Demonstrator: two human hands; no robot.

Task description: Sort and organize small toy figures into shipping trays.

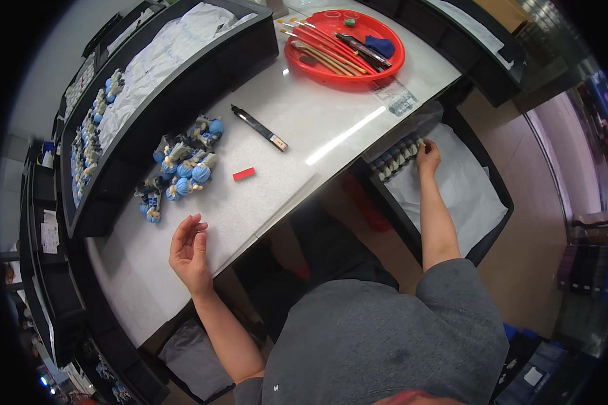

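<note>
My left hand (190,255) rests at the near edge of the white table, its fingers loosely bent and apart, holding nothing. Just beyond it lies a loose pile of small figurines (184,174) with light-blue hair and dark blue and white bodies. To my right, my right hand (427,159) reaches into a black bin (494,177) lined with white sheeting. Its fingertips pinch a small figurine at the end of a tight row of figurines (393,158); the fingers partly hide that one. A red block (244,174) and a black marker pen (259,127) lie between the hands on the table.
A round red tray (400,59) holding brushes, pens and a blue cloth stands at the far side. On the left, a long black bin (175,84) contains white sheeting and more figurines. Another black bin (479,47) sits at the far right.
</note>
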